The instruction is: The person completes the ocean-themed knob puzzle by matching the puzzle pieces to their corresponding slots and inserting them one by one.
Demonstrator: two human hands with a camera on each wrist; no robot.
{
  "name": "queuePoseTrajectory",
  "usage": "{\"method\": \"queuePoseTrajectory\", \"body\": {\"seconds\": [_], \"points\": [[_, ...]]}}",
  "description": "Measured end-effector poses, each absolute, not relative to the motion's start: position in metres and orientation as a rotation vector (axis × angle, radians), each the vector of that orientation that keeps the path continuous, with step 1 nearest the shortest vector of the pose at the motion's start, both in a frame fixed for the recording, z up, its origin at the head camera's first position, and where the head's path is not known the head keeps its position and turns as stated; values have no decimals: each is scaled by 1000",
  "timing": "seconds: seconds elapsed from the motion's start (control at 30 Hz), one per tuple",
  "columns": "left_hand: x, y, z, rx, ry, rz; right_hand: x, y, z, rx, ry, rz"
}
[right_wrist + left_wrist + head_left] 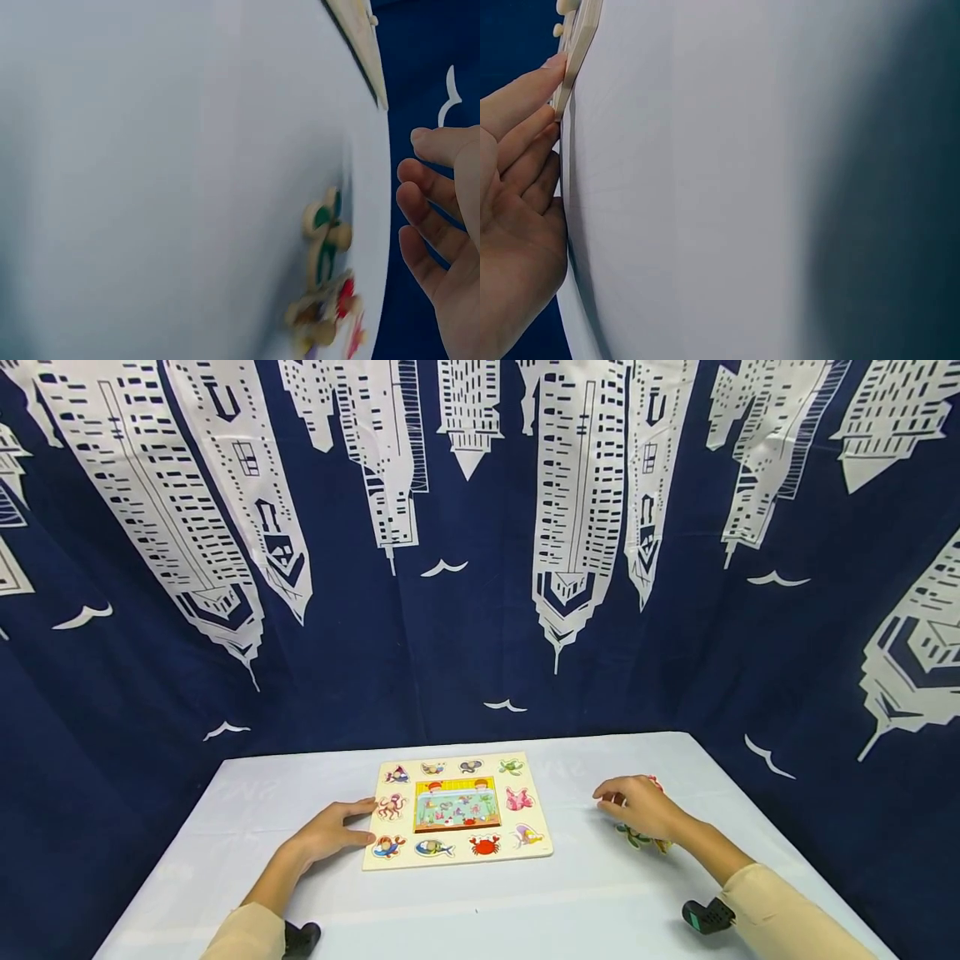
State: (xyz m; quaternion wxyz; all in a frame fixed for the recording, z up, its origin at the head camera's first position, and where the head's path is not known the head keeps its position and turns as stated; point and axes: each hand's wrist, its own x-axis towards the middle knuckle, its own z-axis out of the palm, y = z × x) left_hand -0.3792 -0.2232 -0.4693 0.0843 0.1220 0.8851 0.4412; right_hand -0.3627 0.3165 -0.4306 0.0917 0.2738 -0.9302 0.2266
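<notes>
A pale wooden puzzle board (462,853) with sea-animal pictures around an aquarium scene lies flat on the table. My left hand (326,835) touches its left edge, thumb near the front corner and fingers farther back. In the left wrist view, the thumb (536,86) rests against the board's edge (581,56), where small knobs stick up. To the right of the board, my right hand (643,808) hovers empty above loose knobbed pieces, fingers loosely bent. Among them are a green-patterned piece (322,236) and a red one (345,300); the hand partly hides this group in the head view.
White cloth covers the table (420,914). Behind it hangs a dark blue curtain (465,635) printed with white buildings and birds. Dark wrist devices sit under both forearms, one by the right sleeve (772,910).
</notes>
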Motion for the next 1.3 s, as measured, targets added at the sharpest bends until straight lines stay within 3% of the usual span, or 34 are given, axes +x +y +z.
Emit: {"method": "queuePoseTrajectory", "body": {"seconds": [0.53, 1.3], "points": [[-378, -222, -468, 333, 2638, 1321, -332, 364, -458, 750, -2804, 685], [-375, -221, -465, 326, 2662, 1296, -343, 349, -456, 745, -2779, 644]]}}
